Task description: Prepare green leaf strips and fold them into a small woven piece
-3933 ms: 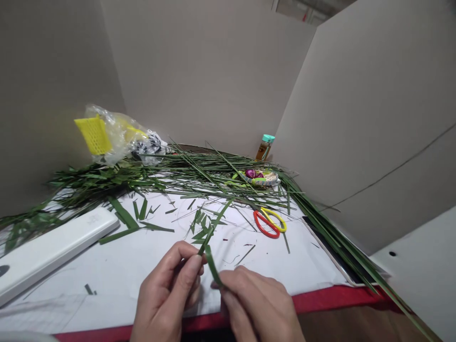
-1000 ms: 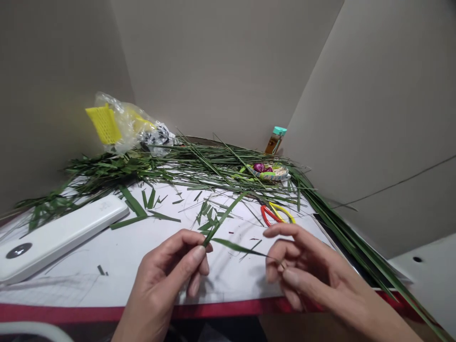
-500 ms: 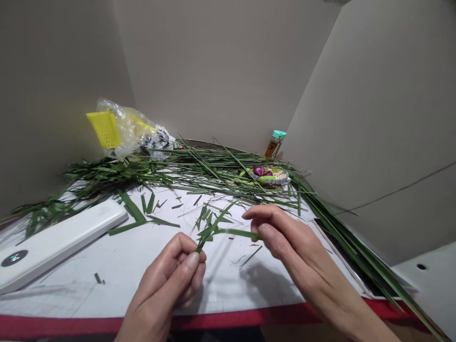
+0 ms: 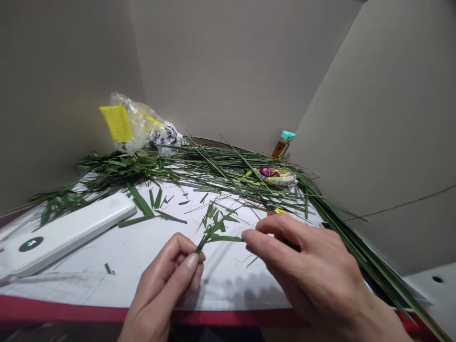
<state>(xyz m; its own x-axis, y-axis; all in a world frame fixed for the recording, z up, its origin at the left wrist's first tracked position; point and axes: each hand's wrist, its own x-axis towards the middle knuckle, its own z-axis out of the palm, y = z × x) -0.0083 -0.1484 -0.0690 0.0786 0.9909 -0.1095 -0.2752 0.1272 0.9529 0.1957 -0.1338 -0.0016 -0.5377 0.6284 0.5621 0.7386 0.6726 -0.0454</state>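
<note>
My left hand (image 4: 171,280) is closed, pinching a small bunch of green leaf strips (image 4: 210,233) between thumb and fingers. The strips fan out upward and to the right from its fingertips. One narrow strip (image 4: 226,238) reaches across to my right hand (image 4: 302,261), whose fingertips close on its far end. Part of that grip is hidden behind the fingers. Short cut leaf pieces (image 4: 210,213) lie on the white sheet (image 4: 117,289) just beyond my left hand.
Long green leaves (image 4: 213,164) pile along the back, with more leaves (image 4: 342,242) down the right side. A small dish (image 4: 287,180) holds purple items. A bottle (image 4: 283,145), a plastic bag (image 4: 138,123), yellow-handled scissors (image 4: 276,209) and a white device (image 4: 71,232) surround the work area.
My right hand has turned over, its back now facing up, and its fingertips sit closer to my left hand. The view has shifted slightly; my left hand keeps its hold on the strips.
</note>
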